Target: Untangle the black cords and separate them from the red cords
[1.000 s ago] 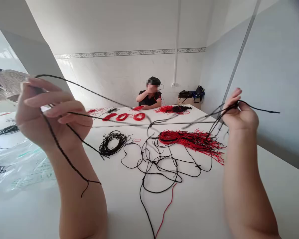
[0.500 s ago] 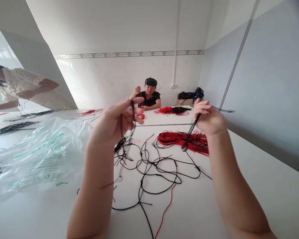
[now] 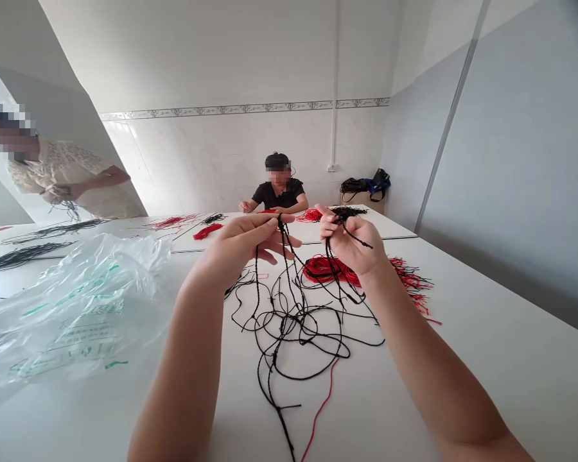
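Thumb and index finger of my left hand [image 3: 250, 247] pinch a black braided cord [image 3: 284, 247] near its knotted top, with its lengths hanging down. My right hand [image 3: 349, 240], close by on the right, is closed round another black cord [image 3: 328, 253]; one end of it sticks out past the palm. Below both hands, a loose tangle of knotted black cords [image 3: 302, 375] lies on the white table [image 3: 376, 410]. A single thin red cord [image 3: 324, 407] runs toward me beside the tangle. Behind my right hand lies a red and black cord bundle [image 3: 414, 282], partly covered.
A crumpled clear plastic bag [image 3: 87, 314] spreads over the left side. Black cord bundles [image 3: 26, 255] and red cords [image 3: 207, 231] lie farther back. One person [image 3: 279, 189] sits opposite; another [image 3: 72, 173] stands at the left. Dark bags [image 3: 366, 185] rest by the far wall.
My hands have come closer together, the right one moving left and slightly down. The cords hang more steadily below them. The seated person's raised hand has dropped to the table.
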`<state>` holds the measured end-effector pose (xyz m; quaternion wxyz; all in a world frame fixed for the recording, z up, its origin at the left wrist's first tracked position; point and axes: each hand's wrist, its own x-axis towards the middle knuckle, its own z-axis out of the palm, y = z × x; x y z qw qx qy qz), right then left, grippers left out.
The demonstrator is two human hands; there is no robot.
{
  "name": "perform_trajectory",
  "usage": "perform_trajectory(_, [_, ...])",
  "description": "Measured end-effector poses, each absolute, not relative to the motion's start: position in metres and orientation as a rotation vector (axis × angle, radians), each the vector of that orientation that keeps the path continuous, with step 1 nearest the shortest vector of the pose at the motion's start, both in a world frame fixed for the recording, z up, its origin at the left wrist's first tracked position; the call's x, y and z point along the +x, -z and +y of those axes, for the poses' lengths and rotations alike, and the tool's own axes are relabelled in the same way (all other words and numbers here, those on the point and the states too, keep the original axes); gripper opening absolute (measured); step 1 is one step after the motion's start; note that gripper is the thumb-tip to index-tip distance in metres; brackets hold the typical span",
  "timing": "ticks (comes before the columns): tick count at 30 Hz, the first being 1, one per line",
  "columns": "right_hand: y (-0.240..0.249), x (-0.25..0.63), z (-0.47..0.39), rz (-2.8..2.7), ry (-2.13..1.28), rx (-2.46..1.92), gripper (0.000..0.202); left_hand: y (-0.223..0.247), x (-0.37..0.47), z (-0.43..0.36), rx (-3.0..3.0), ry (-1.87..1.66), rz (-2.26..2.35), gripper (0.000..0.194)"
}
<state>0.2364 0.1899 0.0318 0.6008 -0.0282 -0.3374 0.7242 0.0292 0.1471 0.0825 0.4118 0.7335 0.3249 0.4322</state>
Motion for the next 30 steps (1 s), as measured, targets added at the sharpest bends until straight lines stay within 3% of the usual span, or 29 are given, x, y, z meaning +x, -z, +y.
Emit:
perform_trajectory(3, [-0.036,0.231,0.183,-0.783,-1.657,-0.036,0.050,-0.082,0.029,0.147,1.847,-1.098,0.825,0.029])
perform_trajectory(8, [-0.038,0.227,0.177,-0.819,-1.601,-0.057,0.016,-0.082,0.028,0.146,1.854,-1.100,0.835,0.031])
perform_trajectory(12, [-0.033,0.226,0.180,-0.905,-1.714,-0.201,0.042,-0.081,0.029,0.145,1.891,-1.051,0.866,0.032])
perform_trajectory(19, [-0.032,0.219,0.174,-1.260,-1.767,-0.349,0.025,-0.081,0.033,0.144,2.167,-0.990,1.070,0.028])
perform_trajectory(24, [-0.036,0.221,0.174,-1.136,-1.853,-0.427,0.055,-0.080,0.032,0.143,2.198,-1.006,1.160,0.028])
perform_trajectory(30, [-0.037,0.220,0.171,-1.245,-1.856,-0.444,0.038,-0.079,0.032,0.144,2.135,-1.123,1.124,0.022])
